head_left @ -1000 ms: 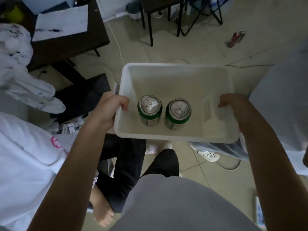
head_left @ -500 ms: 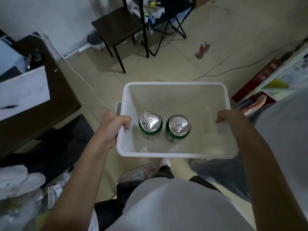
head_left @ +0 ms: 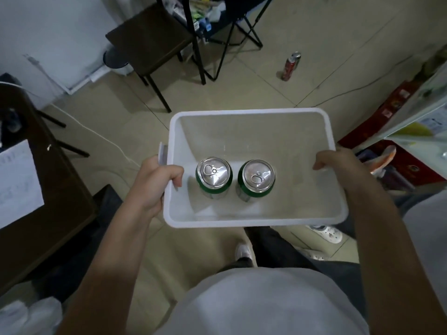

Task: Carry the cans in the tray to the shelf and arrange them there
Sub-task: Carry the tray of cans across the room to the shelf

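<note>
Two green cans (head_left: 214,178) (head_left: 256,180) stand upright, side by side and apparently just apart, toward the near left of the white tray (head_left: 251,112), which sits mid-frame. My left hand (head_left: 154,187) is clamped over the tray's left rim; my right hand (head_left: 338,165) holds the right rim. I judge the load light and the cans liable to slide or tip on the smooth plastic, so a level hold on both sides suits. A dark chair (head_left: 147,37) stands at upper left, a red can (head_left: 289,68) on the floor at upper right, and a cable (head_left: 338,95) crosses the tiles. Shelving (head_left: 430,112) shows at the right edge.
</note>
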Motion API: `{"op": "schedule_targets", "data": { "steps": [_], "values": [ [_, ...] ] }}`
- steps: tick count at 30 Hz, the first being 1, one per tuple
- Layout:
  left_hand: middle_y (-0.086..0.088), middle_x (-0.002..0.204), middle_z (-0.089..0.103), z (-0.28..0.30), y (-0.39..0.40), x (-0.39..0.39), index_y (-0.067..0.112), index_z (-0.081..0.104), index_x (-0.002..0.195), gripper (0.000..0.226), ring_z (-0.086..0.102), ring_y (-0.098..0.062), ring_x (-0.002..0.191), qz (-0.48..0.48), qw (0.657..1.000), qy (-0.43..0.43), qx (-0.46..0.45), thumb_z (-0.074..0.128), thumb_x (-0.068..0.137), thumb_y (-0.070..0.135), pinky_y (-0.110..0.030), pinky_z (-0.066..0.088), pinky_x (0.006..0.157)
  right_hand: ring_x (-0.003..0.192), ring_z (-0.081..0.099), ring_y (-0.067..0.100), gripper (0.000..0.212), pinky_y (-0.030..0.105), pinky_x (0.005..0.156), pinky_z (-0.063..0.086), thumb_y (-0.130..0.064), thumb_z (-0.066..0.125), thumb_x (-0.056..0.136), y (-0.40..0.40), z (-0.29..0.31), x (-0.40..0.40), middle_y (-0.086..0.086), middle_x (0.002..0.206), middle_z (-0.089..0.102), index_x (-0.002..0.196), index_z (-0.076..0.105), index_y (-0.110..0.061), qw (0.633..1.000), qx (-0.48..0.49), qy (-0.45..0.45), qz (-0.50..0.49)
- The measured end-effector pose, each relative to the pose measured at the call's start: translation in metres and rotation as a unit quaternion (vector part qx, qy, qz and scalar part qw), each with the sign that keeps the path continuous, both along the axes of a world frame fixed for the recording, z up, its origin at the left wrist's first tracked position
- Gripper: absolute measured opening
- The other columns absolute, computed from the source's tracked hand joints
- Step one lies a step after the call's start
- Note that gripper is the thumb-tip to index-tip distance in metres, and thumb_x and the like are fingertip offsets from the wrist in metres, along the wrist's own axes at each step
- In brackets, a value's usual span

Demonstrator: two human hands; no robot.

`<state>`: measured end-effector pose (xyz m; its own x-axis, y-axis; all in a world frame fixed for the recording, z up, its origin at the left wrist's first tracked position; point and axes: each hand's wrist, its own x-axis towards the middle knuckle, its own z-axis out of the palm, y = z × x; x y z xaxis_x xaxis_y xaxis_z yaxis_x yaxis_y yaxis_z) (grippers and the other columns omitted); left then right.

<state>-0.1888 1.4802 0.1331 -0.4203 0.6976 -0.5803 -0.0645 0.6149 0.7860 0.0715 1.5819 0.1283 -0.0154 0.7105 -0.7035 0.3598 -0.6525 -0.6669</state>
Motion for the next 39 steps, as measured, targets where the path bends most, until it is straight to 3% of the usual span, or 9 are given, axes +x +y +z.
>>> {"op": "schedule_targets", "data": {
  "steps": [2,5,9,14,18,22,29,35,39],
  "values": [
    [-0.015,0.081,0.045,-0.003,0.031,-0.005,-0.005,0.057,0.084,0.046,0.043,-0.028,0.074,-0.011,1.000,0.004,0.000,0.042,0.041,0.001,-0.028,0.032,0.060,0.074,0.052,0.029,0.056,0.029,0.059,0.041,-0.016,0.052,0.051,0.030,-0.002,-0.004,0.013,0.086,0.054,0.105,0.055,-0.004,1.000,-0.005,-0.006,0.013],
    [-0.015,0.079,0.044,-0.001,0.085,-0.009,-0.002,0.055,0.078,0.040,0.043,-0.027,0.071,-0.008,1.000,0.013,0.011,0.042,0.041,0.000,-0.027,0.032,0.058,0.073,0.053,0.030,0.040,0.029,0.058,0.041,-0.011,0.053,0.067,0.084,-0.001,-0.010,0.013,0.086,0.055,0.107,0.055,-0.003,1.000,-0.003,-0.005,0.016],
    [-0.011,0.064,0.044,0.004,0.159,-0.017,0.004,0.050,0.061,0.024,0.044,-0.023,0.056,0.003,0.999,0.025,0.027,0.041,0.040,0.000,-0.020,0.034,0.051,0.061,0.052,0.030,0.023,0.027,0.055,0.041,-0.008,0.052,0.065,0.162,0.010,-0.021,0.013,0.070,0.055,0.086,0.059,-0.002,0.999,0.039,-0.027,0.025],
    [-0.008,0.062,0.048,0.012,0.244,-0.022,0.007,0.053,0.060,0.024,0.050,-0.017,0.050,0.007,0.999,0.021,0.044,0.040,0.041,0.000,-0.020,0.039,0.050,0.054,0.048,0.029,0.007,0.027,0.053,0.039,-0.004,0.051,0.068,0.246,0.022,-0.031,0.012,0.064,0.053,0.070,0.057,-0.005,0.998,0.049,-0.035,0.017],
    [-0.008,0.061,0.048,0.018,0.307,-0.027,0.007,0.053,0.062,0.025,0.048,-0.020,0.053,-0.007,0.998,0.035,0.044,0.041,0.042,0.000,-0.022,0.038,0.052,0.058,0.050,0.028,0.017,0.029,0.055,0.040,-0.008,0.053,0.067,0.308,0.024,-0.032,0.013,0.070,0.053,0.082,0.058,-0.001,0.998,0.052,-0.025,0.021],
    [0.003,0.046,0.054,0.023,0.378,-0.030,0.008,0.056,0.061,0.025,0.054,-0.011,0.043,-0.034,0.998,0.037,0.026,0.042,0.043,0.000,-0.019,0.040,0.047,0.056,0.048,0.027,0.010,0.028,0.052,0.038,-0.001,0.049,0.074,0.368,0.021,-0.032,0.012,0.067,0.052,0.079,0.056,0.000,0.999,0.040,-0.018,0.013],
    [-0.015,0.076,0.051,0.025,0.524,-0.040,-0.003,0.059,0.082,0.041,0.051,-0.026,0.070,-0.066,0.996,0.037,0.038,0.041,0.045,0.000,-0.026,0.039,0.059,0.054,0.047,0.025,0.008,0.023,0.048,0.037,-0.004,0.051,0.071,0.511,0.023,-0.039,0.010,0.067,0.051,0.078,0.055,-0.005,0.999,0.045,-0.019,-0.020],
    [0.007,0.035,0.046,0.039,0.666,-0.033,0.003,0.048,0.060,0.012,0.046,-0.009,0.033,-0.089,0.995,0.043,0.019,0.043,0.053,-0.006,-0.012,0.034,0.034,0.053,0.046,0.024,0.012,0.016,0.038,0.038,-0.001,0.049,0.071,0.623,0.028,-0.023,0.011,0.065,0.050,0.081,0.056,-0.001,0.997,0.045,-0.002,-0.056],
    [-0.001,0.047,0.050,0.036,0.756,-0.007,0.004,0.054,0.062,0.027,0.049,-0.018,0.044,-0.122,0.991,0.045,0.015,0.040,0.040,-0.002,-0.017,0.040,0.044,0.056,0.046,0.026,0.013,0.024,0.049,0.039,-0.002,0.049,0.073,0.691,0.029,0.005,0.012,0.070,0.049,0.084,0.056,0.000,0.995,0.032,-0.016,-0.094]
  ]
}}
